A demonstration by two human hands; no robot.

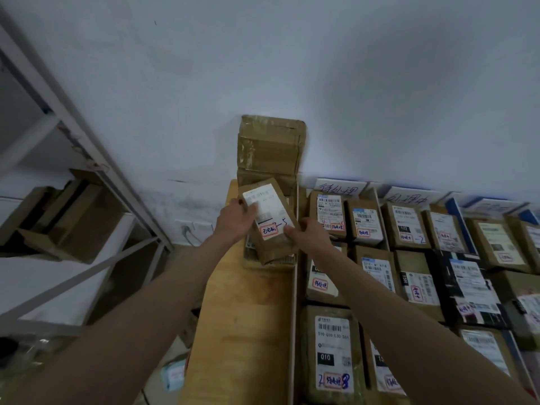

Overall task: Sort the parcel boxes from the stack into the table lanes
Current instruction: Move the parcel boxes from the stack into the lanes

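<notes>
Holding a taped brown parcel box with a white shipping label between both hands, the person has it tilted above the low remainder of the stack at the far end of the desk. The left hand grips the box's upper left edge and the right hand pinches its lower right corner, both curled onto cardboard. Because these are edge grips on a slanted box, it could slip or twist free while crossing the wooden divider, landing on the packed lanes and knocking sorted parcels askew.
</notes>
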